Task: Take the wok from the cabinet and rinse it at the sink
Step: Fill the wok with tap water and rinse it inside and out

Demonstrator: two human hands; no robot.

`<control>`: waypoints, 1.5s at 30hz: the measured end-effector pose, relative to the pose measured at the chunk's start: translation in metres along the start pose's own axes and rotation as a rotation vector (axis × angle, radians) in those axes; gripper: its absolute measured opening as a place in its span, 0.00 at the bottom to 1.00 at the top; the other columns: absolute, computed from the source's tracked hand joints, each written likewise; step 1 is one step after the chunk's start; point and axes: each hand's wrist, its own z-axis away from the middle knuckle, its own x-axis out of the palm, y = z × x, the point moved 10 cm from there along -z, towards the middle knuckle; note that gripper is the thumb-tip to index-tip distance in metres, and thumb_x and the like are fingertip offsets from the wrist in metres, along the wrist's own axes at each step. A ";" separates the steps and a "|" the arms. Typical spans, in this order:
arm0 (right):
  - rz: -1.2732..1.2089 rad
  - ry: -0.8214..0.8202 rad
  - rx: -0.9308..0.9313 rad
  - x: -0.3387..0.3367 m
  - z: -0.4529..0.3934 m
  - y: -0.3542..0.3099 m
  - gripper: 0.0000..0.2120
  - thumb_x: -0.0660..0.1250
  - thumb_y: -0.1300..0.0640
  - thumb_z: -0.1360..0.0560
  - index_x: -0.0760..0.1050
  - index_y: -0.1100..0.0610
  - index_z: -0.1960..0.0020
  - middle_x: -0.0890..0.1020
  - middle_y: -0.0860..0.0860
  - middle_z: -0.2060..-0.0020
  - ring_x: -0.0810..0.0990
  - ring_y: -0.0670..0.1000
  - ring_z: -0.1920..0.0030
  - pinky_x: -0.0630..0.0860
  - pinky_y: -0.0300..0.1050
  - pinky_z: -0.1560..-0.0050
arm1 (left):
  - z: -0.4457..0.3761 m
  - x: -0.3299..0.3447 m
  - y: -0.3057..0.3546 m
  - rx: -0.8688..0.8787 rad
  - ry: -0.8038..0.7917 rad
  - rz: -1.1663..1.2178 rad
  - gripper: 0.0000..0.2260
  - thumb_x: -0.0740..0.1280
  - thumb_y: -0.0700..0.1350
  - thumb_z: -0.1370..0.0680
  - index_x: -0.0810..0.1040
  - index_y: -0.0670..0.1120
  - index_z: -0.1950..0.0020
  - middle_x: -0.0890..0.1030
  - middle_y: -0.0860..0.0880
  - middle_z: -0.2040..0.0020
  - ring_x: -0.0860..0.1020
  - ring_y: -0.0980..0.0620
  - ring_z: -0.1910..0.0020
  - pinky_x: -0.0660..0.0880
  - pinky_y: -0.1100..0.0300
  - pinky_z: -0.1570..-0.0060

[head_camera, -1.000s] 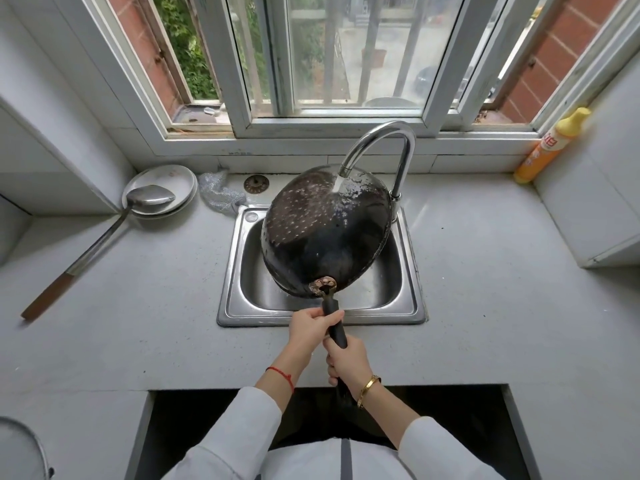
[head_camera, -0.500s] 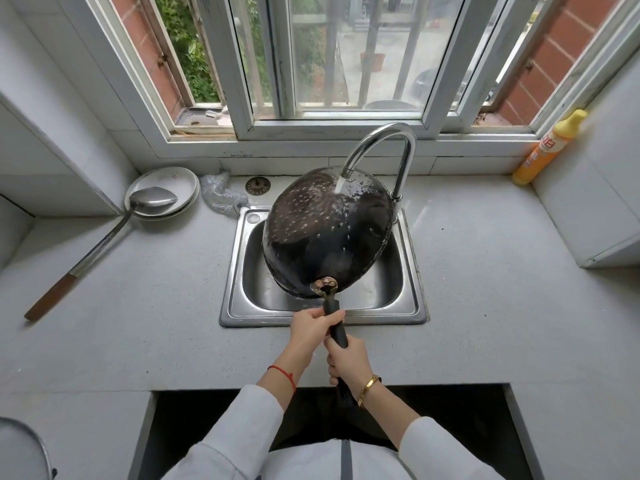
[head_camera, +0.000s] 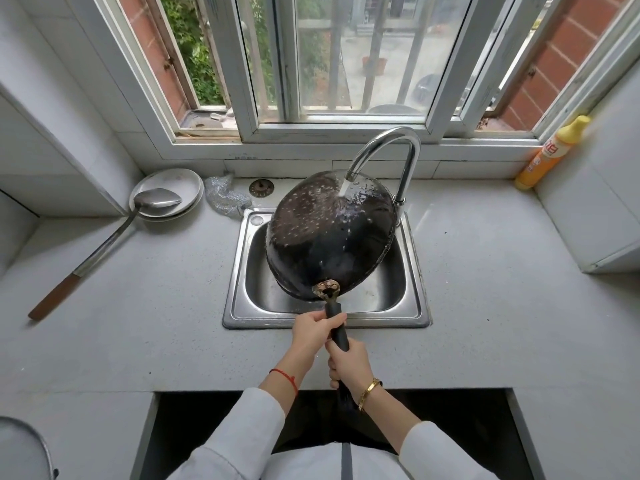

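A black wok (head_camera: 329, 237) is held upside down and tilted over the steel sink (head_camera: 242, 306), its dark outer bottom facing me. Water runs from the curved chrome faucet (head_camera: 391, 147) onto the wok's far side and splashes off it. Both hands grip the wok's long black handle (head_camera: 337, 327). My left hand (head_camera: 313, 329) holds it close to the wok, and my right hand (head_camera: 348, 362) holds it further back, near the counter's front edge.
On the counter's left, a long ladle (head_camera: 104, 244) rests in stacked white plates (head_camera: 173, 185). A steel scourer (head_camera: 225, 195) and a drain plug (head_camera: 261, 187) lie behind the sink. A yellow detergent bottle (head_camera: 550, 154) stands back right. An open dark cabinet (head_camera: 450, 424) is below me.
The wok stays under the running water with almost no shift; both hands keep the same grip on the handle.
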 end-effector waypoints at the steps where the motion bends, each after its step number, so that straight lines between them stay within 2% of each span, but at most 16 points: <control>1: 0.000 0.001 0.001 0.000 0.000 0.001 0.08 0.62 0.55 0.20 0.73 0.57 0.55 0.71 0.49 0.77 0.69 0.46 0.80 0.70 0.38 0.78 | 0.000 0.000 0.000 0.002 -0.002 0.001 0.04 0.75 0.47 0.29 0.83 0.49 0.58 0.85 0.50 0.58 0.82 0.53 0.54 0.76 0.62 0.59; 7: 0.003 0.011 0.010 0.000 -0.004 0.004 0.08 0.63 0.54 0.21 0.74 0.57 0.56 0.71 0.48 0.79 0.69 0.46 0.81 0.70 0.38 0.78 | 0.000 0.000 0.002 0.022 -0.009 -0.008 0.04 0.75 0.47 0.29 0.85 0.48 0.62 0.86 0.48 0.58 0.83 0.51 0.53 0.78 0.61 0.57; 10: 0.002 0.014 0.009 0.001 -0.004 0.005 0.08 0.63 0.54 0.21 0.74 0.57 0.56 0.71 0.47 0.79 0.69 0.46 0.81 0.70 0.37 0.78 | 0.002 -0.001 0.002 0.026 -0.009 0.000 0.04 0.75 0.47 0.29 0.85 0.49 0.63 0.86 0.49 0.59 0.83 0.52 0.54 0.76 0.64 0.60; 13: -0.006 0.020 0.015 0.001 -0.004 0.004 0.08 0.63 0.54 0.21 0.74 0.57 0.56 0.71 0.48 0.79 0.69 0.46 0.81 0.70 0.38 0.79 | 0.003 -0.001 0.004 0.027 -0.019 0.008 0.04 0.75 0.47 0.29 0.85 0.48 0.62 0.86 0.49 0.59 0.83 0.54 0.55 0.75 0.66 0.62; 25: -0.021 0.003 -0.002 0.004 0.001 0.005 0.08 0.63 0.55 0.21 0.73 0.58 0.56 0.71 0.49 0.77 0.68 0.46 0.80 0.70 0.38 0.78 | 0.005 -0.003 0.001 0.037 -0.046 0.020 0.06 0.74 0.47 0.28 0.85 0.45 0.55 0.86 0.48 0.56 0.83 0.51 0.52 0.76 0.64 0.59; 31: -0.009 -0.002 0.004 0.004 -0.002 0.017 0.08 0.63 0.55 0.21 0.74 0.59 0.53 0.71 0.50 0.77 0.69 0.47 0.80 0.70 0.38 0.78 | 0.008 -0.003 -0.005 0.045 -0.061 0.027 0.05 0.74 0.45 0.27 0.85 0.45 0.56 0.86 0.46 0.56 0.83 0.51 0.52 0.76 0.68 0.62; 40: 0.040 0.002 -0.013 0.000 -0.007 0.024 0.08 0.63 0.55 0.21 0.75 0.60 0.52 0.72 0.49 0.77 0.70 0.47 0.80 0.71 0.39 0.78 | 0.011 -0.002 -0.010 0.031 -0.073 0.056 0.06 0.73 0.44 0.26 0.84 0.41 0.53 0.85 0.44 0.55 0.82 0.49 0.52 0.77 0.66 0.61; 45: 0.044 -0.002 -0.015 0.000 -0.007 0.025 0.08 0.63 0.55 0.21 0.75 0.60 0.52 0.72 0.49 0.77 0.70 0.47 0.80 0.71 0.39 0.78 | 0.012 -0.002 -0.011 0.030 -0.072 0.068 0.06 0.73 0.44 0.26 0.84 0.41 0.55 0.84 0.46 0.58 0.82 0.52 0.56 0.76 0.69 0.65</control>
